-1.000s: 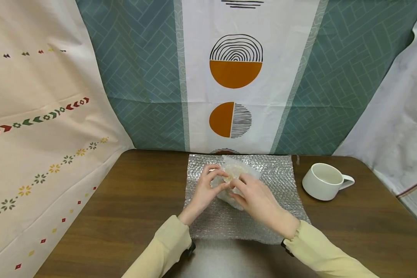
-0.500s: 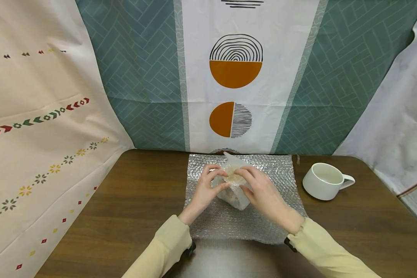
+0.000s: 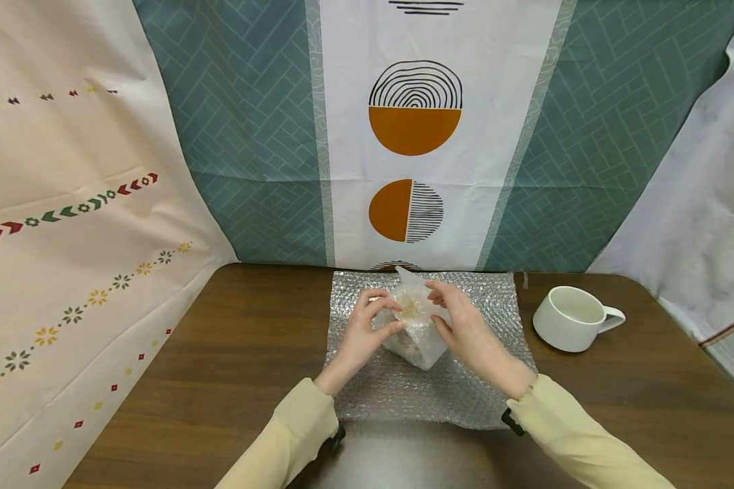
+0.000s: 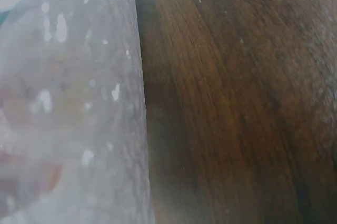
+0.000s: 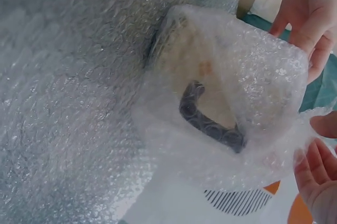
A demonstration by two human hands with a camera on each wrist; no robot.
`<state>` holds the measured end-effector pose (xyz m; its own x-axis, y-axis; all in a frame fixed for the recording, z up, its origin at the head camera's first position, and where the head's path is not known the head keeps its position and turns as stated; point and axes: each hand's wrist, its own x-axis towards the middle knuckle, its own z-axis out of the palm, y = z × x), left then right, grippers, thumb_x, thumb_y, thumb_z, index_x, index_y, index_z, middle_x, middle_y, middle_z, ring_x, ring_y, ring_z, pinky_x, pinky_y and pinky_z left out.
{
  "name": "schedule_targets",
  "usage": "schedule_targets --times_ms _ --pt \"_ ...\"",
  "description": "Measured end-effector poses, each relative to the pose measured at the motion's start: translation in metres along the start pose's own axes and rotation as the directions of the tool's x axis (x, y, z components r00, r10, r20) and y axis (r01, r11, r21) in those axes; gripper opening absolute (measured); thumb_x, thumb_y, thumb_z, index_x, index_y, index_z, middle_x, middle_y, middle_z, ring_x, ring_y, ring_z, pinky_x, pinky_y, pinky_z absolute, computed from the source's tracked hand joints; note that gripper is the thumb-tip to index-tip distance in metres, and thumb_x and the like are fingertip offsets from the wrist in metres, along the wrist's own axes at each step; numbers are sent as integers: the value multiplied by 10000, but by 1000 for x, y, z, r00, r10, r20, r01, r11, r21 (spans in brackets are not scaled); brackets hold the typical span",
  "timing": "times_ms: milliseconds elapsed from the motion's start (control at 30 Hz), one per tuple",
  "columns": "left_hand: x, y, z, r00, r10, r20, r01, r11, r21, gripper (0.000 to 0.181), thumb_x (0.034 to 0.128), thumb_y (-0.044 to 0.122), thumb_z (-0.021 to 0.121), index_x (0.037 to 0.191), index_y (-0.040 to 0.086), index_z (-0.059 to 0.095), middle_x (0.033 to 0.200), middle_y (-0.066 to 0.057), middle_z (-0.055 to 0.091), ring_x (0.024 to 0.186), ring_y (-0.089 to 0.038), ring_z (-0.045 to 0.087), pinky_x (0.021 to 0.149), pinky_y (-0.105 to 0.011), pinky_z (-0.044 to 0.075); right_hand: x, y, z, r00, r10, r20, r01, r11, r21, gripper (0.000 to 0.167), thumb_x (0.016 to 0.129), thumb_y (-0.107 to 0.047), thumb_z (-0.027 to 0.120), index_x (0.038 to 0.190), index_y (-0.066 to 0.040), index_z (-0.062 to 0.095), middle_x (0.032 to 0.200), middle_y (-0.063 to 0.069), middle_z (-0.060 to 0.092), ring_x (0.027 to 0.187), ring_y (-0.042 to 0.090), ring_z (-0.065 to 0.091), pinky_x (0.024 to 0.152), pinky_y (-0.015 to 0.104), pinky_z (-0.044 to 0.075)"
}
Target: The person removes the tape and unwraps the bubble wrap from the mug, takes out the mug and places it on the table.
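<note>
A bundle of bubble wrap (image 3: 421, 345) stands upright on a flat bubble wrap sheet (image 3: 391, 401) in the head view. Through its layers the right wrist view shows a cream cup (image 5: 202, 69) with a dark curved handle (image 5: 205, 121). My left hand (image 3: 363, 322) holds the bundle's upper left side, thumb and fingers bent around it. On the other side, my right hand (image 3: 465, 333) has thumb and fingers spread apart beside a raised corner of the wrap; whether they touch it is unclear. The left wrist view shows mostly blurred bubble wrap (image 4: 79, 77).
A white mug (image 3: 565, 322), handle pointing right, stands to the right of the sheet. The brown wooden table (image 3: 251, 367) extends on both sides. A patterned cloth (image 3: 404, 170) hangs behind the table, with more cloths at left and right.
My right hand has drawn away to the right from the bundle's top, and its fingers have spread. More of the bundle shows. My left hand has stayed in place.
</note>
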<state>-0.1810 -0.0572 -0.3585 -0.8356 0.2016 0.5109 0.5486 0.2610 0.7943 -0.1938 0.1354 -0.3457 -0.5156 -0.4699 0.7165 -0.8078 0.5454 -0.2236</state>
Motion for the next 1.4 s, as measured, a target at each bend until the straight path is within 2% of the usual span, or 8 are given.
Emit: schedule_targets --times_ms 200,333,567,800,933,1133,1200,1400 --pt "0 0 0 1000 5 0 -5 1000 5 193 763 -45 682 937 -77 605 1149 -267 419 1087 -406 404 865 -550 334 -2 8 0 999 14 -42 -15 999 -41 433 648 154 729 1038 69 560 1047 178 511 960 312 481 799 394 413" --pt "-1 0 1 1000 5 3 -5 1000 3 192 763 -49 680 936 -81 604 1151 -268 418 1090 -409 399 867 -543 335 -3 11 -2 996 71 -53 -74 996 -53 344 671 140 724 984 67 601 1039 177 532 957 309 490 779 393 429" --pt "-1 -1 1 1000 8 4 -8 1000 2 189 764 -42 683 933 -75 604 1155 -263 421 1095 -409 397 865 -541 333 -2 18 -11 983 175 -61 -179 981 -68 204 750 74 688 933 -11 660 935 102 619 884 268 560 748 402 446" --pt "-1 -1 0 1000 18 4 -18 1000 0 184 764 -49 680 929 -78 602 1152 -272 420 1092 -415 395 864 -546 330 4 26 -22 958 276 -77 -274 961 39 136 827 7 638 959 -19 661 911 86 634 819 224 594 689 386 479" --pt "-1 -1 0 1000 20 3 -20 1000 5 186 765 -45 681 930 -79 602 1154 -274 421 1091 -413 399 860 -545 334 6 33 -28 923 378 -66 -370 922 111 114 860 -23 606 967 -4 639 913 105 632 830 241 593 693 395 489" --pt "-2 -1 1 1000 9 1 -9 1000 17 183 775 -30 679 939 -68 606 1167 -256 421 1097 -381 408 882 -504 345 8 50 -32 841 541 -8 -533 832 154 159 897 -111 579 1001 -1 625 948 127 619 871 251 569 710 399 475" --pt "-2 -1 0 1000 7 0 -7 1000 15 183 776 -29 679 939 -67 607 1168 -253 420 1099 -376 408 884 -502 344 9 56 -31 819 573 5 -566 808 163 177 901 -138 578 1006 -4 626 951 124 614 870 245 558 700 395 464" --pt "-2 -1 1 1000 12 -5 -12 1000 14 181 773 -28 682 934 -63 607 1162 -250 424 1090 -373 414 872 -516 346 8 71 -28 773 634 26 -629 760 162 211 914 -165 560 1033 -1 617 966 140 606 863 254 550 689 405 446"
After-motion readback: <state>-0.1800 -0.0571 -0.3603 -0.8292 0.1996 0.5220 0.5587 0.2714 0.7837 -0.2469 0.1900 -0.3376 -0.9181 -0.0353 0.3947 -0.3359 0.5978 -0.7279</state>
